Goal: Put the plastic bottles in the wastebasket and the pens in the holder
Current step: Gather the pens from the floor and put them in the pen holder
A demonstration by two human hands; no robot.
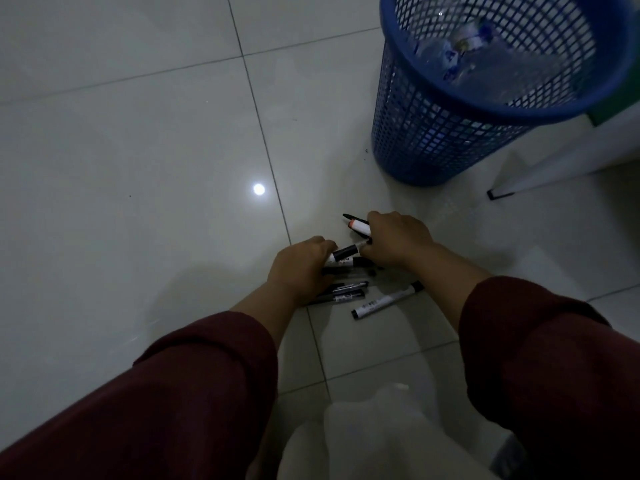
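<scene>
Dim light, pale tiled floor (138, 140). Both my arms reach down in dark red sleeves (194, 393).

My left hand (301, 268) lies over a small heap of pens (346, 289) on the floor; its grip is curled around a black-and-white marker (341, 254), which slants up toward my other hand. Under and just beside that hand lie several thin black pens, side by side, roughly parallel, touching one another.

My right hand (398, 237) has its grip closed around a white marker with an orange end (359, 226); a black pen tip sticks out just above it. Fingertips of this hand also meet the upper end of the black-and-white marker, so the two hands nearly touch there.

One more marker, white-barrelled with black ends (386, 301), lies alone on the floor just right of the heap, tilted, free of both hands.

Blue mesh wastebasket (433, 140) stands upright on the floor, up and right of the pens, well apart from them. Clear plastic bottles (464, 53) with blue-marked labels show inside it through the open top; exact count unclear.

White furniture leg (540, 174) with a black foot just right of the basket. Something pale and blurred (377, 438) at the bottom edge, between my arms; cannot tell what.
</scene>
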